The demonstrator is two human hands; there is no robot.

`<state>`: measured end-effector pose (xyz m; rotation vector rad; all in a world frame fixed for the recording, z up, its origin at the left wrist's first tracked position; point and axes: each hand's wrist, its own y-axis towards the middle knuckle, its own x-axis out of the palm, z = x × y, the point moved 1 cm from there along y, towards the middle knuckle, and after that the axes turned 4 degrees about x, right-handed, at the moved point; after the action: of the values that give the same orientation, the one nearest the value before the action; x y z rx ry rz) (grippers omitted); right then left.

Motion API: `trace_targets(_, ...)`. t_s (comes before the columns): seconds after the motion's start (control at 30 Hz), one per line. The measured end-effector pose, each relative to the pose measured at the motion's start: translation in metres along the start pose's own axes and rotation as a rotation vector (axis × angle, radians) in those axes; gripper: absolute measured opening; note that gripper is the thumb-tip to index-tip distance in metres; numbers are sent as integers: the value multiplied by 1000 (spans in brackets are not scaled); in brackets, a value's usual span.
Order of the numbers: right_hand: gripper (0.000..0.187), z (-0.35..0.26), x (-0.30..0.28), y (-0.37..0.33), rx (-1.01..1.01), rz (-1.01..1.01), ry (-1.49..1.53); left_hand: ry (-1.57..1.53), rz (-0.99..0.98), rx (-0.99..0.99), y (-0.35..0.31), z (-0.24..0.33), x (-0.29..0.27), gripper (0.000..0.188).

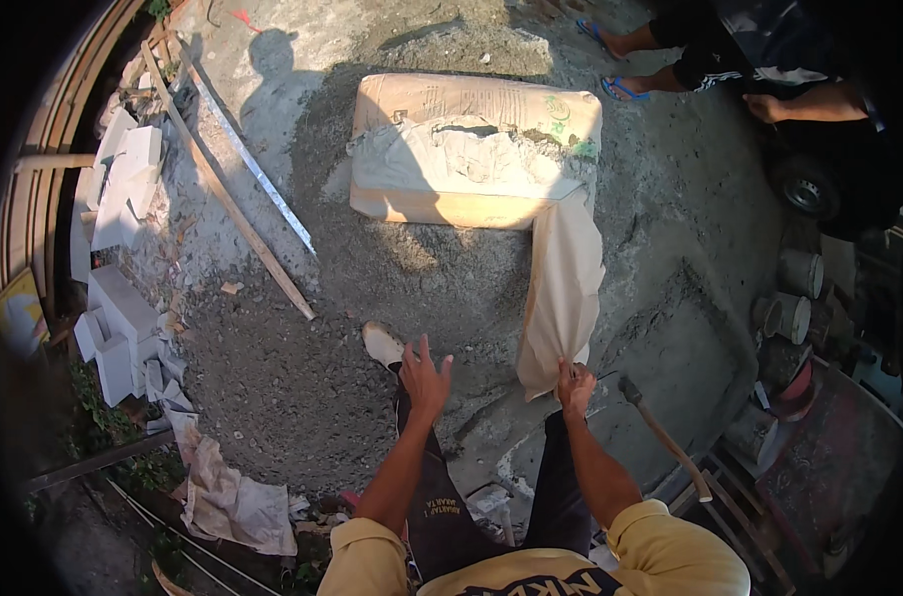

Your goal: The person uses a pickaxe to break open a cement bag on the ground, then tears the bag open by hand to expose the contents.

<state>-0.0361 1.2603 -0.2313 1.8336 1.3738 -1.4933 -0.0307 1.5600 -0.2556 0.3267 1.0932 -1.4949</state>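
Note:
A large paper sack (481,204) of the kind used for cement lies on the ground ahead of me, its upper face torn, with grey powder showing at the tear. From its near right side a long strip of brown paper (563,298) hangs toward me. My right hand (577,387) is closed on the lower end of that strip. My left hand (427,382) hovers over the ground to the left, fingers spread, holding nothing. Just beyond it my light-coloured shoe (382,345) rests on the grey ground.
A wooden pole (223,184) and a metal bar (253,164) lie at the left, beside white blocks (124,308). A hammer-like tool with a wooden handle (675,447) lies right. Buckets (794,318) line the right edge. Another person (759,60) is at the upper right.

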Motion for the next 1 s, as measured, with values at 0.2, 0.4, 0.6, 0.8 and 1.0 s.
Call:
trace_targets(0.2, 40, 17, -55, 7, 19, 12, 1, 23, 224, 566, 177, 138, 6, 35)
trace_targets(0.4, 34, 74, -141, 45, -93, 21, -158, 150, 249, 706, 211, 195, 51, 33)
trace_targets(0.6, 31, 122, -195, 85, -66, -34, -182, 339, 146, 680, 233, 232, 78, 45)
trace_targets(0.8, 29, 151, -202, 90, -146, -52, -162, 421, 194, 762, 246, 250, 102, 36)
trace_targets(1.0, 27, 153, -194, 80, -117, -56, -153, 262, 173, 755, 258, 273, 123, 27)
